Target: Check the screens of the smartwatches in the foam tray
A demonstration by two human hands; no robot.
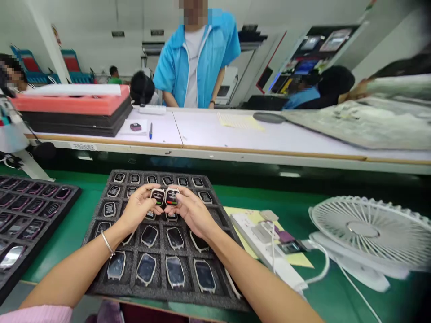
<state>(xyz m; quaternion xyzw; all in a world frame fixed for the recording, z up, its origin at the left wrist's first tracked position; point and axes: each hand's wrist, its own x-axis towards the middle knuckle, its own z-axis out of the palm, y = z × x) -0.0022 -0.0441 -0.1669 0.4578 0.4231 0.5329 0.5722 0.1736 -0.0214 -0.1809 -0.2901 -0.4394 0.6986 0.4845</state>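
A black foam tray (pixel 101 197) lies on the green mat in front of me, its pockets filled with several small watch bodies. My left hand (pixel 136 210) pinches one watch body (pixel 158 196) with a lit screen above the tray's middle. Right beside it, my right hand (pixel 191 211) grips a second watch body (pixel 172 197), whose screen shows red and green marks. The two devices are held side by side, nearly touching. The back rows of watch bodies show lit screens with text; the front rows have dark, glossy screens.
A second black tray (pixel 40 211) of watch bodies sits at the left. At the right lie a white power strip (pixel 269 255), yellow paper and a white fan (pixel 370 231). Across a white bench (pixel 235 134) stands a person in a blue jacket (pixel 198 58). Stacked foam sheets (pixel 74 112) rest far left.
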